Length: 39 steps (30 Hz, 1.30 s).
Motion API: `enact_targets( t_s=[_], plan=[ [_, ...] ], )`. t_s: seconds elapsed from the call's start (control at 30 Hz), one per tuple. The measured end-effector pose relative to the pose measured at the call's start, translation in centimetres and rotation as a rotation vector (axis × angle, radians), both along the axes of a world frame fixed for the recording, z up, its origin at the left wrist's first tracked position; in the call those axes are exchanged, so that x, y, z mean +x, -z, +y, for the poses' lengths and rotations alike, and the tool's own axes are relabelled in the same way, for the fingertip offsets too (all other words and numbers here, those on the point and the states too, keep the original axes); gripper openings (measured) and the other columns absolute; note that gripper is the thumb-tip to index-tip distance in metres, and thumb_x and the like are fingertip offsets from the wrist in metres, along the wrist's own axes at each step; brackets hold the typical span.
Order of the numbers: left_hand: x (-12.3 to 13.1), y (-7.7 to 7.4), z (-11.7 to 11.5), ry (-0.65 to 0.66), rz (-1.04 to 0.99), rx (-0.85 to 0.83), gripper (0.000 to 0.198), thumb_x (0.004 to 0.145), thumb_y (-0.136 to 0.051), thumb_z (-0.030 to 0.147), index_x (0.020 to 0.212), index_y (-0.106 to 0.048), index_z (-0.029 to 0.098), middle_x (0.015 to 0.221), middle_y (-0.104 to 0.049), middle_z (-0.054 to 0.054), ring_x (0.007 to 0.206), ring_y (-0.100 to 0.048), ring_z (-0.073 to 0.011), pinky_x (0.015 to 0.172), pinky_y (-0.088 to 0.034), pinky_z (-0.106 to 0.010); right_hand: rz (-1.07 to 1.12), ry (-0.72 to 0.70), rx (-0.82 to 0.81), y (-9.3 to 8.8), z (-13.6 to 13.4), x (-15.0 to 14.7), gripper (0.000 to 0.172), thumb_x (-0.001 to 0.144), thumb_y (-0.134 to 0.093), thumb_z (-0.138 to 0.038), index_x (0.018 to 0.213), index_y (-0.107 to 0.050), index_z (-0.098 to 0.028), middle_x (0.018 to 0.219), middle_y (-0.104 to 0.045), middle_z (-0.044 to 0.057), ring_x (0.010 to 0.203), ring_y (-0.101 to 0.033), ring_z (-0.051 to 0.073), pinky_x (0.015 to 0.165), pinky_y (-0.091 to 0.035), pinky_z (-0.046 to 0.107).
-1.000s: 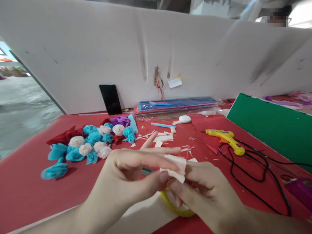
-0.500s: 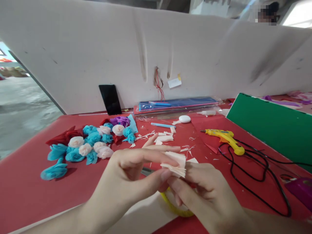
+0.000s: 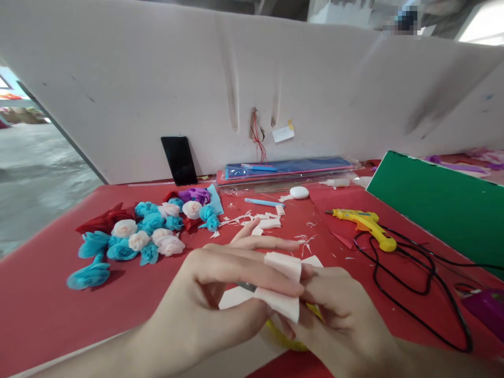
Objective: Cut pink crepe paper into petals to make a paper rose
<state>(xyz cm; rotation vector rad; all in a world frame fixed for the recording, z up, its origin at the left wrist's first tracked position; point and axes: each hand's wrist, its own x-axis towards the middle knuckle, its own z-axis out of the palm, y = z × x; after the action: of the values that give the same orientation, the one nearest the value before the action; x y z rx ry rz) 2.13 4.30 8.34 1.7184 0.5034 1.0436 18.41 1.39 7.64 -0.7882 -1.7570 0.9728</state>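
Folded paper [image 3: 282,305], pale, is sitting lower centre of the frame, raised off the surface [image 3: 129,307], between both hands. Left hand [image 3: 208,296] is pinching it: index finger lying across the front, thumb underneath, other fingers spreading outward. Right hand [image 3: 348,310] is touching the paper's right end; thumb is partly hiding, so can't tell whether it's pinching.

Paper is looking very light, thin and soft, probably creasing or tearing easily, layers likely slipping over each other. Best hold is probably the folded edges, fingertips pressing lightly, no squeezing in the middle.

Scissors [image 3: 286,340] are showing just below the hands, yellow handle visible; can't tell if the right hand is holding them. Scraps [image 3: 270,223] are lying scattered mid-frame. Blue, pale and red flowers [image 3: 151,223] are bunching centre left. Yellow glue gun [image 3: 368,223] is lying centre right, black cord [image 3: 375,278] looping below. Phone [image 3: 179,161] is leaning on the white partition [image 3: 157,79], left of centre.
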Motion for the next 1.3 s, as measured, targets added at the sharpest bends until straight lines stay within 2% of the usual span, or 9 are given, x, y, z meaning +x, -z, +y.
enact_targets(
  t_s=[0.1,0.2,0.33,0.47,0.53,0.73,0.97,1.13,1.3],
  plan=[
    [-0.01,0.13,0.02,0.038,-0.033,0.004,0.067,0.060,-0.051,-0.015,0.093,-0.071,0.040,0.099,-0.071,0.014,0.106,-0.061,-0.0139,0.102,-0.041,-0.026,-0.027,0.004,0.004,0.12,-0.06,0.00,0.020,0.077,-0.048,-0.008,0.058,-0.049,-0.015,0.055,-0.042,-0.004,0.050,-0.040,0.006,0.047,-0.034,0.014],
    [-0.07,0.27,0.00,0.060,-0.037,-0.001,0.065,0.062,-0.053,-0.014,0.095,-0.070,0.040,0.098,-0.071,0.014,0.106,-0.060,-0.0136,0.102,-0.041,-0.026,-0.004,-0.009,0.017,0.22,-0.11,0.09,0.018,0.076,-0.048,-0.006,0.061,-0.054,-0.014,0.058,-0.045,-0.002,0.053,-0.042,0.007,0.050,-0.038,0.016],
    [-0.21,0.49,-0.01,0.040,-0.011,-0.014,0.057,0.068,-0.057,-0.008,0.097,-0.069,0.040,0.097,-0.072,0.010,0.111,-0.058,-0.0165,0.104,-0.040,-0.032,0.067,-0.023,0.043,0.06,-0.05,0.14,0.021,0.080,-0.053,-0.008,0.060,-0.053,-0.014,0.056,-0.041,-0.005,0.050,-0.038,0.004,0.046,-0.034,0.012],
    [-0.37,0.51,0.03,0.052,0.005,0.013,0.063,0.065,-0.056,-0.010,0.100,-0.068,0.041,0.101,-0.071,0.014,0.112,-0.058,-0.0153,0.104,-0.039,-0.025,0.015,-0.012,0.089,0.07,-0.06,0.16,0.020,0.080,-0.055,-0.008,0.061,-0.055,-0.013,0.058,-0.043,-0.005,0.052,-0.041,0.004,0.047,-0.034,0.011],
    [-0.40,0.43,0.08,0.073,0.020,0.023,0.065,0.065,-0.055,-0.011,0.102,-0.067,0.042,0.104,-0.069,0.016,0.109,-0.060,-0.0147,0.103,-0.039,-0.024,-0.039,0.013,0.087,0.27,-0.15,0.20,0.021,0.078,-0.055,-0.007,0.058,-0.055,-0.013,0.058,-0.043,-0.004,0.053,-0.042,0.005,0.050,-0.036,0.013],
    [-0.23,0.10,0.23,0.099,0.041,0.077,0.055,0.069,-0.055,-0.007,0.097,-0.070,0.038,0.101,-0.072,0.009,0.094,-0.067,-0.0164,0.107,-0.034,-0.036,-0.033,0.015,0.068,0.49,-0.12,0.19,0.022,0.077,-0.051,-0.010,0.056,-0.055,-0.014,0.055,-0.046,-0.002,0.051,-0.043,0.007,0.048,-0.038,0.015],
    [-0.33,0.15,0.11,0.083,0.053,0.096,0.057,0.066,-0.057,-0.009,0.097,-0.070,0.037,0.098,-0.072,0.010,0.087,-0.067,-0.0124,0.105,-0.036,-0.030,-0.023,0.021,0.042,0.22,0.15,0.24,0.022,0.075,-0.048,-0.011,0.054,-0.053,-0.014,0.052,-0.047,-0.001,0.048,-0.045,0.007,0.045,-0.037,0.014],
    [-0.22,0.29,0.18,0.087,0.038,0.075,0.064,0.065,-0.054,-0.012,0.102,-0.068,0.039,0.103,-0.071,0.009,0.104,-0.063,-0.0162,0.104,-0.038,-0.031,-0.006,0.021,0.051,0.65,0.03,0.41,0.021,0.071,-0.047,-0.006,0.053,-0.052,-0.013,0.054,-0.048,-0.001,0.049,-0.045,0.007,0.045,-0.036,0.014],
    [-0.27,0.33,0.10,0.094,0.035,0.037,0.067,0.067,-0.053,-0.011,0.107,-0.065,0.041,0.109,-0.069,0.009,0.115,-0.056,-0.0185,0.097,-0.045,-0.029,0.008,0.026,0.112,0.23,0.14,0.26,0.018,0.077,-0.050,-0.010,0.062,-0.060,-0.012,0.056,-0.051,-0.001,0.050,-0.045,0.006,0.048,-0.039,0.013]
  ],
)
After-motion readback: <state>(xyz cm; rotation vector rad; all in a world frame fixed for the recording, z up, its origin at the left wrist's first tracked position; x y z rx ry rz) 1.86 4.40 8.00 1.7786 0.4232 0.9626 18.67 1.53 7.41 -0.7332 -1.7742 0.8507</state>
